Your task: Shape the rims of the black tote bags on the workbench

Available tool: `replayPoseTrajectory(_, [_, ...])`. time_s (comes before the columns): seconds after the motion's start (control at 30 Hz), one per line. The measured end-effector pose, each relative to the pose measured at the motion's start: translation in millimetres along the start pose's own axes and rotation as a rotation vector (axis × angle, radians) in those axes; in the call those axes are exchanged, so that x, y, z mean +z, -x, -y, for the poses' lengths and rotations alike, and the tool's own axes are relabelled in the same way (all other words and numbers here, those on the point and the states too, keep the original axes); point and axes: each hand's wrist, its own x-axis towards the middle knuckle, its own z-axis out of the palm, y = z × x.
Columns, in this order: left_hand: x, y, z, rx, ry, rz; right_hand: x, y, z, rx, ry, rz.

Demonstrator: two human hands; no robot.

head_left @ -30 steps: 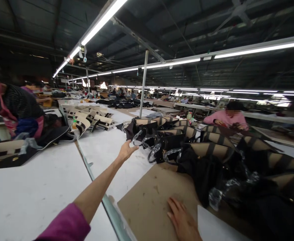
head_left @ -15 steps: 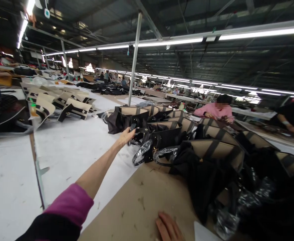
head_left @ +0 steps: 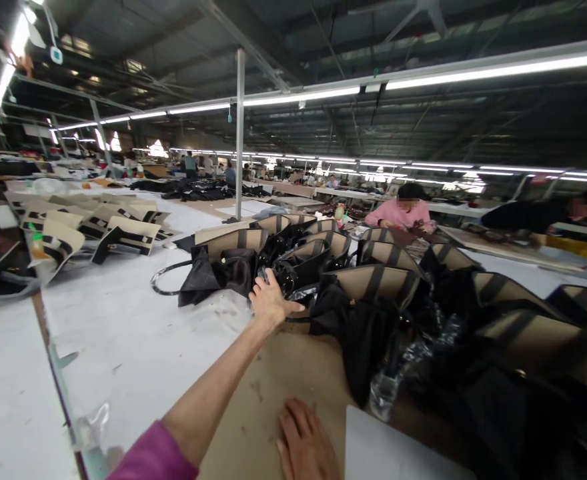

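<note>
My left hand (head_left: 272, 303) reaches forward to a cluster of black bags, its thumb spread out to the right. Its fingertips are at a dark strap or handle, partly hidden among the bags; I see no clear grip. Just left of it, a black bag (head_left: 218, 280) with a beige lining stands on the white surface, its looped handle (head_left: 161, 283) lying out to the left. Right of the hand is another black bag (head_left: 353, 320) with a beige inside and a dark stripe. My right hand (head_left: 307, 437) lies flat, fingers out, on a brown board (head_left: 253, 407).
Beige panels with black strips (head_left: 123, 237) lie at the left on the white table (head_left: 138, 340). More black bags (head_left: 523, 347) crowd the right side, some with clear plastic wrap (head_left: 388, 393). A person in pink (head_left: 398, 212) works behind them. A metal post (head_left: 240, 133) rises beyond.
My left hand was closed around a dark strap-like part; its thumb is now spread away. The view has shifted, and more of my right hand shows on the board.
</note>
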Motion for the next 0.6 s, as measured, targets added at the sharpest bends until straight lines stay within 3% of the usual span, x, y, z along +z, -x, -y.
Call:
replayPoseTrajectory(0.1, [1.7, -10.9, -18.4, -0.077, 0.007, 0.07, -1.5, -2.3, 6.7, 0.054, 0.006, -0.021])
replayPoseTrajectory(0.23, [1.6, -31.2, -18.4, -0.046, 0.064, 0.184, 8.9, -3.7, 6.4, 0.05, 0.043, -0.123])
replayPoseTrajectory(0.4, [0.0, -28.4, -8.6, -0.015, 0.076, 0.134, 11.7, -3.9, -2.6, -0.024, 0.05, -0.102])
replayPoseTrajectory(0.5, [-11.7, -14.8, -4.5, 0.002, 0.106, 0.097, 1.0, -4.7, 2.0, -0.02, 0.039, -0.101])
replayPoseTrajectory(0.6, [-40.5, -2.8, -2.2, 0.008, 0.15, 0.073, -16.1, -4.3, 17.2, 0.08, -0.003, -0.123])
